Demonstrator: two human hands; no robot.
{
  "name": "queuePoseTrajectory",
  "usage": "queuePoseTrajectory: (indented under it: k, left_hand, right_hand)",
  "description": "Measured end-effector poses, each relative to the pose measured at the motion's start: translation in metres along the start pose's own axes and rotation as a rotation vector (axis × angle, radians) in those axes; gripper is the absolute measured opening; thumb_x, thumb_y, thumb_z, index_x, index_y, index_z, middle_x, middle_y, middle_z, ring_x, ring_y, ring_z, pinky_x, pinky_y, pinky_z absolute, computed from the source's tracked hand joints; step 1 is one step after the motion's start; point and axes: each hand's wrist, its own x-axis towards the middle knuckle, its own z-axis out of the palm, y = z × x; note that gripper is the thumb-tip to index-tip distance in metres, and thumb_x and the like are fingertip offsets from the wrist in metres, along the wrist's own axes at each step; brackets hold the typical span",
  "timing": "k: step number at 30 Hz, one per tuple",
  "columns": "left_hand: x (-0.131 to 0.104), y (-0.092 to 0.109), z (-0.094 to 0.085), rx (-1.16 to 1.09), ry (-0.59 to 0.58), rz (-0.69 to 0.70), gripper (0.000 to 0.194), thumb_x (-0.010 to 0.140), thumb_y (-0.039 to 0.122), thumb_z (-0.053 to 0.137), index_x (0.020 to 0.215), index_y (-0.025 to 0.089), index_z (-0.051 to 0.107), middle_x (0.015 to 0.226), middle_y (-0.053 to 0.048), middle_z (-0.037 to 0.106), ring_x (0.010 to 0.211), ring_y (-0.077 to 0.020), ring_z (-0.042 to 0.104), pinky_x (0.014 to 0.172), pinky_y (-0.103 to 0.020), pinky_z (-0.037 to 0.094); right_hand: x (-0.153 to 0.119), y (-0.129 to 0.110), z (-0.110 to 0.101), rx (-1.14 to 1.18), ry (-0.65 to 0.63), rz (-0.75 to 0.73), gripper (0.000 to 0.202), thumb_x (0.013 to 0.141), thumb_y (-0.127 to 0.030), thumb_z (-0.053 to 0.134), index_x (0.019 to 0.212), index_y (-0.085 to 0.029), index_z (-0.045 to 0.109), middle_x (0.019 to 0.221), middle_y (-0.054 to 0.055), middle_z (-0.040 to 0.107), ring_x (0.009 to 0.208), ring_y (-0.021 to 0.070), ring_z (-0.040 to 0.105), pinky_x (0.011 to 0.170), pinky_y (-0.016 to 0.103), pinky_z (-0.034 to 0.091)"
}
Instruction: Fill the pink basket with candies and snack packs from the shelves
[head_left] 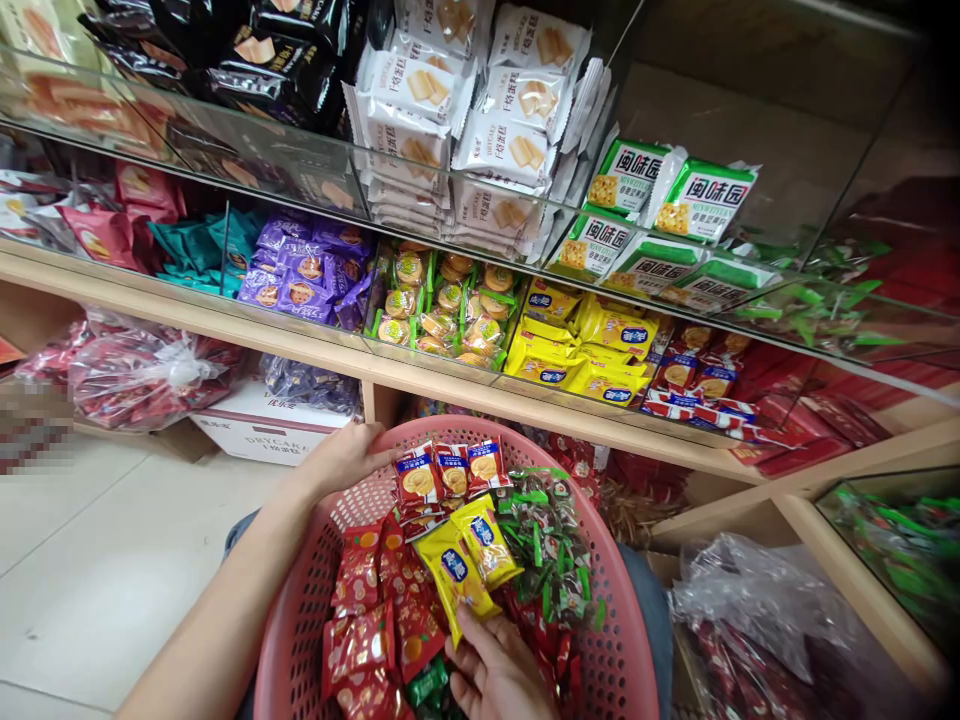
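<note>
Inside the round pink plastic basket point(636, 610), your near-closed right hand point(501, 668) pinches a flat yellow film packet point(450, 572), likely light, crumbly, by its safer end, your half-open left hand point(346, 462) at the rim.

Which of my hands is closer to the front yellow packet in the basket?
Right: your right hand touches the front yellow packet at its near end; your left hand is farther away, by the pink basket's rim.

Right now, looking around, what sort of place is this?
Probably a snack shop: sorted packets fill glass-fronted shelves, a DRYCAKE carton stands below, and a pink basket holds assorted snacks.
</note>
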Motion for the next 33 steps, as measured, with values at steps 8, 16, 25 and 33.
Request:
queuePoseTrajectory:
  k: [8, 16, 25, 33]
  left_hand:
    - [-0.002, 0.000, 0.000, 0.009, 0.013, 0.002, 0.040, 0.080, 0.054, 0.038, 0.072, 0.018, 0.054, 0.066, -0.005, 0.061, 0.062, -0.0172, 0.056, 0.053, -0.024, 0.032]
    - [0.000, 0.000, 0.001, 0.014, 0.007, 0.018, 0.041, 0.080, 0.055, 0.037, 0.071, 0.018, 0.053, 0.063, -0.004, 0.060, 0.061, -0.0174, 0.056, 0.052, -0.024, 0.032]
    - [-0.001, 0.001, 0.000, -0.009, 0.003, -0.017, 0.037, 0.079, 0.052, 0.041, 0.070, 0.019, 0.054, 0.064, -0.004, 0.060, 0.061, -0.0170, 0.057, 0.053, -0.025, 0.033]
    - [0.000, 0.002, -0.001, 0.014, 0.003, 0.002, 0.038, 0.080, 0.052, 0.039, 0.072, 0.018, 0.054, 0.067, -0.006, 0.061, 0.062, -0.0184, 0.057, 0.054, -0.026, 0.034]
  right_hand:
    - [-0.002, 0.000, -0.006, 0.046, -0.002, 0.008, 0.039, 0.040, -0.024, 0.084, 0.068, -0.018, 0.057, 0.056, -0.002, 0.063, 0.056, 0.0099, 0.060, 0.057, 0.020, 0.049]
    - [0.000, 0.002, -0.014, 0.038, -0.041, -0.066, 0.035, 0.042, -0.025, 0.083, 0.066, -0.017, 0.059, 0.062, -0.001, 0.063, 0.061, 0.0111, 0.061, 0.061, 0.022, 0.051]
    - [0.005, 0.011, -0.001, 0.040, 0.007, -0.072, 0.042, 0.041, -0.027, 0.083, 0.071, -0.018, 0.055, 0.063, -0.003, 0.063, 0.059, 0.0109, 0.061, 0.055, 0.022, 0.050]
    - [0.011, 0.005, -0.001, -0.158, 0.054, -0.047, 0.041, 0.045, -0.032, 0.082, 0.073, -0.016, 0.057, 0.066, -0.003, 0.060, 0.051, 0.0065, 0.055, 0.042, 0.016, 0.041]
